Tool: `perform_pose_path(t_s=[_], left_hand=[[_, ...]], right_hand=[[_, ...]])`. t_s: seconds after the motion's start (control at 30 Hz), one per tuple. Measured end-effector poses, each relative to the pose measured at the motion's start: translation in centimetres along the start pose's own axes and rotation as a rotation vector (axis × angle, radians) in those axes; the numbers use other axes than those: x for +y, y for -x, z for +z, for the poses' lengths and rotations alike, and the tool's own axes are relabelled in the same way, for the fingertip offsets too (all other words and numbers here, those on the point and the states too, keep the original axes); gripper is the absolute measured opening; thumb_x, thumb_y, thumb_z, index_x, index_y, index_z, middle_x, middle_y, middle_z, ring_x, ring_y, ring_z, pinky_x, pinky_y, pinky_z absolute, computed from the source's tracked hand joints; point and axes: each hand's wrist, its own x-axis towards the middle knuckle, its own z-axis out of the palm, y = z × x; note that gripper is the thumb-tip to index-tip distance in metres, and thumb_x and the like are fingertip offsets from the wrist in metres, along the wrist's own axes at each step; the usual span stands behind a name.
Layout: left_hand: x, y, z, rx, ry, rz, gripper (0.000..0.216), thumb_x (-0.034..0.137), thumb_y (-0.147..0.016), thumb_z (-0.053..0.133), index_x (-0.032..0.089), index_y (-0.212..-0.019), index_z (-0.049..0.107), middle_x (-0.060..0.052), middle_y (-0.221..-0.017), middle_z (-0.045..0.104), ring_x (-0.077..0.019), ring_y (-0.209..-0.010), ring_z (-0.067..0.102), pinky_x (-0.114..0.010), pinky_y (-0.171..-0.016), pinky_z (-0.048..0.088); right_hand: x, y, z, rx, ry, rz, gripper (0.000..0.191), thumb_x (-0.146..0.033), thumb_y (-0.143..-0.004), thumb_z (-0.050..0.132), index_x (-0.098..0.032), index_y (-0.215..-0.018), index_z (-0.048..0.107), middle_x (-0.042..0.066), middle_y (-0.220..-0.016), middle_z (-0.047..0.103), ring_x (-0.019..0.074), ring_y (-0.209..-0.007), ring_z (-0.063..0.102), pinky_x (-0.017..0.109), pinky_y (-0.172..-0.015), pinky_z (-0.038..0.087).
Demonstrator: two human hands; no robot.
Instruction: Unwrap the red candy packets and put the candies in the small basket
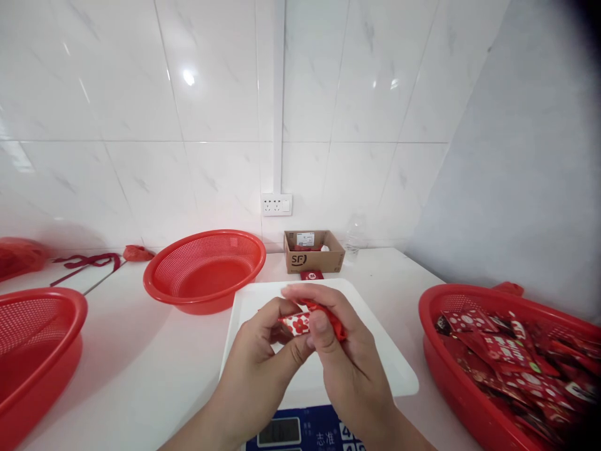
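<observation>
Both hands are closed and meet above the white tray of a digital scale. Between the thumb and fingers of my left hand is a small white packet with red flowers on it. My right hand curls around crumpled red plastic, its thumb pressing at the packet's right end. Whether the plastic and the packet are one piece I cannot tell. Below my wrists shows the scale's blue panel with its display, partly covered by my right hand.
To the right, a red basket is full of red snack packets. Another red basket stands behind left, a third at the left edge. Near the wall are a cardboard box, a clear bottle and a dark red ribbon.
</observation>
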Motion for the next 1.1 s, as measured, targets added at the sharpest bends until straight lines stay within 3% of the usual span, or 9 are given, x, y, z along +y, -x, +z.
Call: perform_pose_path(t_s=[0.07, 0.17, 0.23, 0.37, 0.47, 0.67, 0.93, 1.1], left_hand=[[0.0, 0.0, -0.4, 0.018, 0.066, 0.0, 0.024, 0.04, -0.08, 0.073, 0.019, -0.081, 0.061, -0.001, -0.078, 0.065, -0.0161, -0.073, 0.058, -0.029, -0.071, 0.049], [-0.1, 0.0, -0.8, 0.057, 0.13, 0.019, 0.025, 0.039, -0.078, 0.076, 0.018, -0.079, 0.062, 0.0, -0.071, 0.063, -0.0135, -0.068, 0.056, -0.024, -0.063, 0.047], [0.0, 0.0, -1.0, 0.081, 0.149, 0.041, 0.026, 0.04, -0.077, 0.076, 0.018, -0.078, 0.063, 0.002, -0.066, 0.06, -0.012, -0.064, 0.053, -0.022, -0.059, 0.045], [0.2, 0.1, -1.0, 0.07, 0.185, 0.072, 0.026, 0.04, -0.078, 0.076, 0.018, -0.074, 0.063, 0.003, -0.067, 0.059, -0.0106, -0.062, 0.052, -0.02, -0.059, 0.045], [0.4, 0.2, -1.0, 0.023, 0.197, 0.081, 0.029, 0.045, -0.082, 0.07, 0.018, -0.074, 0.065, 0.002, -0.066, 0.059, -0.0107, -0.063, 0.051, -0.02, -0.058, 0.043], [0.4, 0.5, -1.1, -0.043, 0.18, 0.089, 0.034, 0.048, -0.087, 0.062, 0.017, -0.073, 0.064, -0.001, -0.071, 0.057, -0.0133, -0.067, 0.048, -0.024, -0.062, 0.043], [0.7, 0.7, -1.4, -0.076, 0.161, 0.123, 0.033, 0.041, -0.09, 0.06, 0.017, -0.067, 0.057, 0.001, -0.064, 0.051, -0.0118, -0.059, 0.045, -0.023, -0.055, 0.039], [0.5, 0.8, -1.5, -0.064, 0.119, 0.139, 0.033, 0.042, -0.09, 0.06, 0.017, -0.067, 0.058, -0.001, -0.066, 0.054, -0.013, -0.062, 0.047, -0.024, -0.057, 0.041]], right_hand=[[-0.1, -0.2, -0.3, 0.069, 0.083, -0.07, 0.02, -0.03, -0.101, 0.048, -0.036, -0.112, 0.063, -0.001, -0.112, 0.063, 0.0142, -0.106, 0.058, 0.024, -0.09, 0.05], [-0.4, -0.5, -1.2, 0.152, 0.16, -0.072, 0.014, -0.031, -0.099, 0.052, -0.035, -0.103, 0.065, -0.003, -0.093, 0.063, 0.012, -0.085, 0.059, 0.02, -0.075, 0.05], [-0.5, -0.6, -1.6, 0.101, 0.127, 0.013, 0.013, -0.041, -0.096, 0.057, -0.031, -0.098, 0.064, -0.004, -0.078, 0.06, 0.0112, -0.069, 0.055, 0.019, -0.062, 0.047], [-0.9, -0.7, -1.7, -0.15, 0.064, 0.181, 0.038, -0.059, -0.083, 0.065, -0.021, -0.081, 0.06, -0.002, -0.068, 0.057, 0.0123, -0.059, 0.049, 0.022, -0.052, 0.041], [-1.3, -0.7, -1.4, -0.256, 0.091, 0.207, 0.033, -0.05, -0.09, 0.06, -0.019, -0.077, 0.057, 0.0, -0.07, 0.06, 0.0134, -0.062, 0.053, 0.024, -0.055, 0.043], [-1.7, -0.6, -1.5, -0.305, 0.138, 0.087, 0.026, -0.031, -0.095, 0.054, -0.02, -0.072, 0.052, -0.001, -0.072, 0.059, 0.0129, -0.065, 0.054, 0.025, -0.061, 0.042], [-1.8, -0.8, -1.1, -0.367, 0.019, 0.237, 0.027, -0.037, -0.094, 0.055, -0.02, -0.073, 0.05, 0.001, -0.075, 0.059, 0.0153, -0.07, 0.062, 0.026, -0.063, 0.047], [-1.8, -0.7, -1.2, -0.382, 0.084, 0.223, 0.032, -0.042, -0.094, 0.054, -0.02, -0.071, 0.047, 0.0, -0.072, 0.056, 0.015, -0.067, 0.054, 0.027, -0.061, 0.042]])
